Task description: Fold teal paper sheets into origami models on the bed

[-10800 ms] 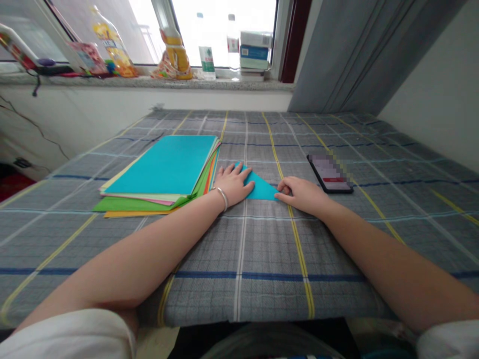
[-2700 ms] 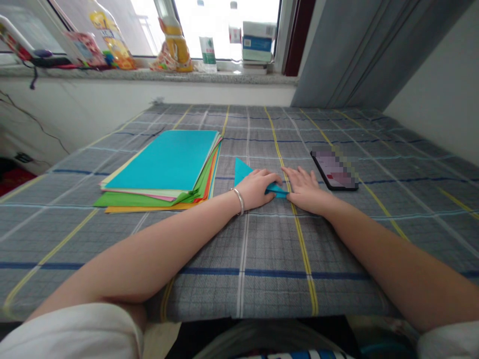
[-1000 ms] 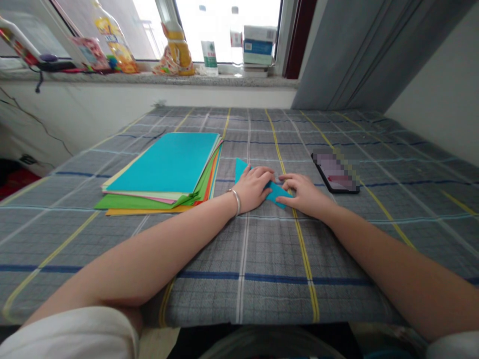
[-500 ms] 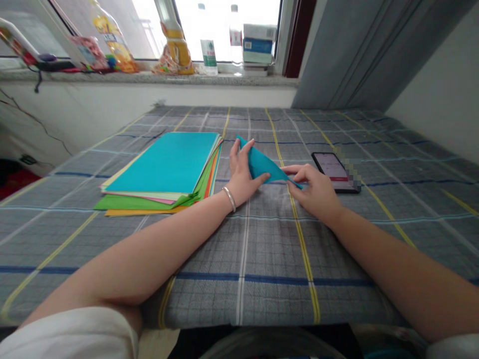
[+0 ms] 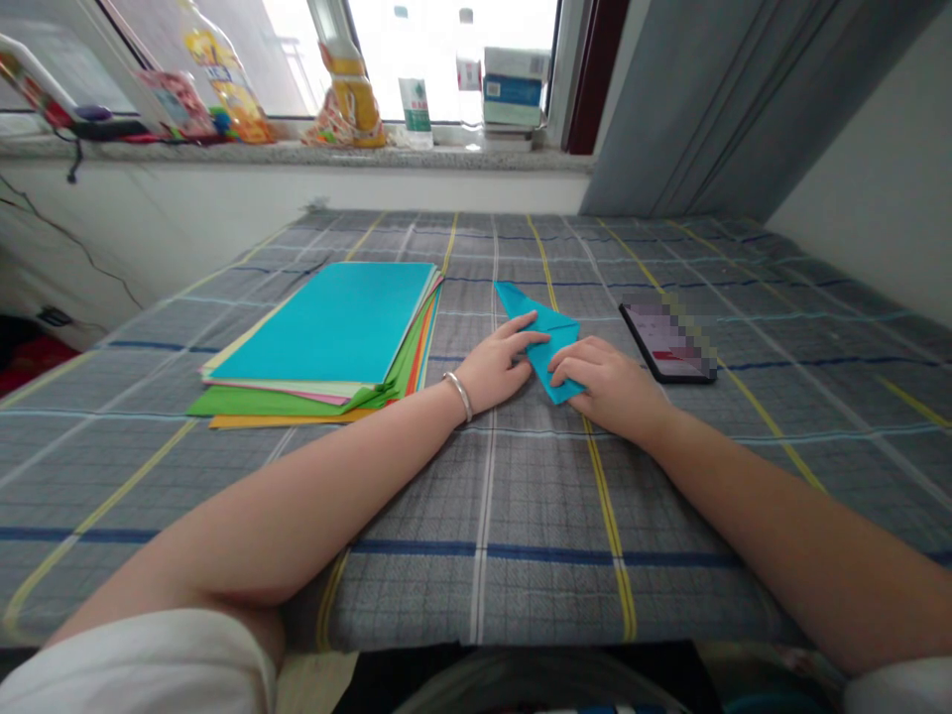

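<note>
Head camera looks down on a folded teal paper [image 5: 548, 330] lying flat on a plaid cloth [image 5: 483, 595], between both hands. The left hand [image 5: 502, 362] lies open, fingertips on the paper's left edge; the right hand [image 5: 606, 389] curls over its lower point, though whether it pinches I cannot tell. The paper looks light and thin, apt to slide, so pressing it flat near the fold seems safest. A stack of coloured paper sheets [image 5: 319, 327] sits to the left.
</note>
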A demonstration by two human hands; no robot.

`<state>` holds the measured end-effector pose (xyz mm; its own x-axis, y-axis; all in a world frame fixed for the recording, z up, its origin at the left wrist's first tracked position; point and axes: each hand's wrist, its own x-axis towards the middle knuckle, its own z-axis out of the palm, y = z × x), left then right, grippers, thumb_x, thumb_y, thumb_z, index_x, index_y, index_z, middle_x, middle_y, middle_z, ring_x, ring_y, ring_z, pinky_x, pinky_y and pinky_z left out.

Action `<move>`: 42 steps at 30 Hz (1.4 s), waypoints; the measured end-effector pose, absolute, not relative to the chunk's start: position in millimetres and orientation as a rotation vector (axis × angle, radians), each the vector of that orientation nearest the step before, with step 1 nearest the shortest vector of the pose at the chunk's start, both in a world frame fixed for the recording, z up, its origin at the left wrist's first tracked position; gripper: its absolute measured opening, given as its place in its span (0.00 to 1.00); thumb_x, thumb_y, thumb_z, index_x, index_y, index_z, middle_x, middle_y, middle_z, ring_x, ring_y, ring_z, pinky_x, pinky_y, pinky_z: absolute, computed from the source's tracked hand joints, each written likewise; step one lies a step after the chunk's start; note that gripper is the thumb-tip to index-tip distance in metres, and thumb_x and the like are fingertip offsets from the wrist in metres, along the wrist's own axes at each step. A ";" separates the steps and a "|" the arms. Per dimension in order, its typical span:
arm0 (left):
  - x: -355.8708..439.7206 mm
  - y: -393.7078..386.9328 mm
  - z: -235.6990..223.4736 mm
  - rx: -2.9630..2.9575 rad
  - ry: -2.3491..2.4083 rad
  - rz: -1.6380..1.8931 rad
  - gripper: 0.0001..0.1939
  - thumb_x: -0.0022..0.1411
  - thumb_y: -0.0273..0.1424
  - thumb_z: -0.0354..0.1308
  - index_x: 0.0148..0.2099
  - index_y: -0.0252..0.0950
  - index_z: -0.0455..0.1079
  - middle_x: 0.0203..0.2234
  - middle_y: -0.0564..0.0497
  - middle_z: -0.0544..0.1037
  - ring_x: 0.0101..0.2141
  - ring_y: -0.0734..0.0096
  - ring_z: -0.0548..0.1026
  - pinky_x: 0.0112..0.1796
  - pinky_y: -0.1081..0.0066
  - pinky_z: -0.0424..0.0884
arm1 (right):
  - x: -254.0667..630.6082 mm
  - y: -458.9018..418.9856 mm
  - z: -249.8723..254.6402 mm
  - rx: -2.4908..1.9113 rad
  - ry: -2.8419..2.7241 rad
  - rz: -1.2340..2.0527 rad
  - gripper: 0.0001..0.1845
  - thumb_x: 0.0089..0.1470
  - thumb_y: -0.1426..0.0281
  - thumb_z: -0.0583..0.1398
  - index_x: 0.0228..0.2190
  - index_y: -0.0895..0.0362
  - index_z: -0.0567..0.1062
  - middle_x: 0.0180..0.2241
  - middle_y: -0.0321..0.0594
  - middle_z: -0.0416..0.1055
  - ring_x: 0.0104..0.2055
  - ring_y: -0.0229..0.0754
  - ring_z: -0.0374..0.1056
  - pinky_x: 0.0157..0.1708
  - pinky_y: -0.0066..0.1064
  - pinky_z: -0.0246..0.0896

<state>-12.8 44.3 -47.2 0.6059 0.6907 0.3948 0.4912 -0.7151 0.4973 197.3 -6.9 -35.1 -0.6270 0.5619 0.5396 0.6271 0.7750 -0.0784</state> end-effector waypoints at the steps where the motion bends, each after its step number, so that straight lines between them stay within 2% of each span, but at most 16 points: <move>1: -12.0 41.7 -44.4 2.556 0.965 0.697 0.26 0.61 0.23 0.49 0.61 0.36 0.65 0.68 0.42 0.54 0.65 0.59 0.57 0.64 0.54 0.54 | 197.1 -6.4 -36.1 -0.897 -2.440 -0.144 0.09 0.51 0.80 0.60 0.31 0.54 0.74 0.38 0.40 0.76 0.43 0.47 0.69 0.46 0.41 0.65; 3: -10.4 37.3 -40.3 2.660 1.021 0.479 0.26 0.64 0.27 0.49 0.63 0.38 0.63 0.69 0.44 0.50 0.67 0.53 0.51 0.65 0.49 0.49 | 197.0 -5.9 -37.6 -0.896 -2.490 -0.112 0.07 0.52 0.78 0.60 0.33 0.55 0.75 0.38 0.41 0.76 0.44 0.48 0.69 0.46 0.41 0.65; 6: -8.6 32.5 -37.5 2.789 1.070 0.262 0.25 0.67 0.32 0.49 0.65 0.40 0.62 0.69 0.45 0.50 0.69 0.47 0.43 0.65 0.46 0.45 | 198.2 -5.7 -38.3 -0.866 -2.554 -0.050 0.06 0.56 0.75 0.60 0.34 0.55 0.76 0.39 0.42 0.77 0.45 0.47 0.69 0.47 0.41 0.65; 12: -10.0 28.5 -34.3 2.857 1.029 0.012 0.29 0.70 0.40 0.46 0.70 0.42 0.50 0.70 0.46 0.48 0.69 0.48 0.41 0.64 0.44 0.42 | 204.1 -6.5 -35.4 -0.811 -2.591 0.108 0.05 0.54 0.71 0.62 0.35 0.54 0.78 0.42 0.41 0.77 0.46 0.47 0.70 0.49 0.42 0.64; 20: -12.5 33.8 -31.7 2.782 1.008 -0.060 0.38 0.65 0.49 0.51 0.72 0.46 0.45 0.71 0.48 0.43 0.69 0.45 0.38 0.64 0.44 0.40 | 201.1 -11.2 -30.5 -0.726 -2.625 0.180 0.09 0.55 0.72 0.58 0.34 0.53 0.80 0.40 0.40 0.76 0.44 0.44 0.69 0.47 0.40 0.64; 30: -13.9 35.5 -33.5 2.746 1.008 0.025 0.41 0.60 0.48 0.58 0.71 0.44 0.49 0.70 0.45 0.45 0.68 0.41 0.38 0.63 0.42 0.42 | 203.6 -11.1 -28.1 -0.718 -2.652 0.153 0.12 0.54 0.75 0.57 0.35 0.52 0.80 0.38 0.38 0.77 0.41 0.42 0.71 0.45 0.37 0.64; 42: -13.3 30.1 -30.0 2.751 1.066 -0.023 0.43 0.58 0.47 0.59 0.71 0.44 0.48 0.70 0.44 0.44 0.68 0.40 0.38 0.63 0.42 0.42 | 217.1 -8.0 -21.4 -0.994 -2.629 -0.168 0.11 0.53 0.75 0.57 0.30 0.54 0.81 0.37 0.38 0.80 0.42 0.46 0.72 0.44 0.38 0.66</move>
